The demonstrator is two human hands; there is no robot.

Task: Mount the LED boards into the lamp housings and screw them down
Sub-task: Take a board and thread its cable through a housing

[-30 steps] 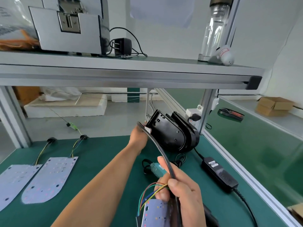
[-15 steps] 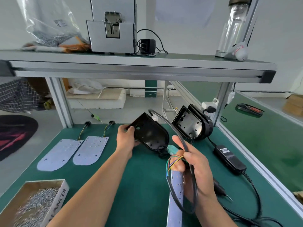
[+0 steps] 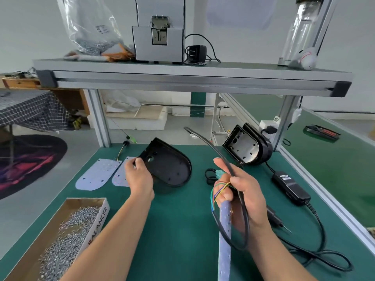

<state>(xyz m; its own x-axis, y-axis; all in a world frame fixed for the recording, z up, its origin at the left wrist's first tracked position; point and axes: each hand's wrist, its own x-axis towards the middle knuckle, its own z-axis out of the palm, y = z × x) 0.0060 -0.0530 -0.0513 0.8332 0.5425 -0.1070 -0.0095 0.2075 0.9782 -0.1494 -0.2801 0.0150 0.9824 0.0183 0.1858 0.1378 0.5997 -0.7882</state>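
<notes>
My left hand (image 3: 139,179) grips the square end of a black lamp housing (image 3: 170,169), holding it tilted just above the green bench with its hollow side facing me. My right hand (image 3: 241,191) holds a white LED board (image 3: 224,234) edge-on, together with its coloured wires (image 3: 215,191) and a black cable (image 3: 215,147) that arcs up and back. Two more LED boards (image 3: 97,174) lie flat at the left. A stack of black housings (image 3: 248,147) leans against the frame post at the back right.
A cardboard box of screws (image 3: 67,240) sits at the front left. A black power adapter (image 3: 291,186) and its cord (image 3: 324,258) lie along the right side. An aluminium shelf (image 3: 192,80) spans overhead on posts (image 3: 99,120). A screwdriver tip (image 3: 284,228) pokes out behind my right wrist.
My left hand took one housing from the stack and brought it left and down toward the bench. The view dropped and shifted left, bringing the screw box into sight.
</notes>
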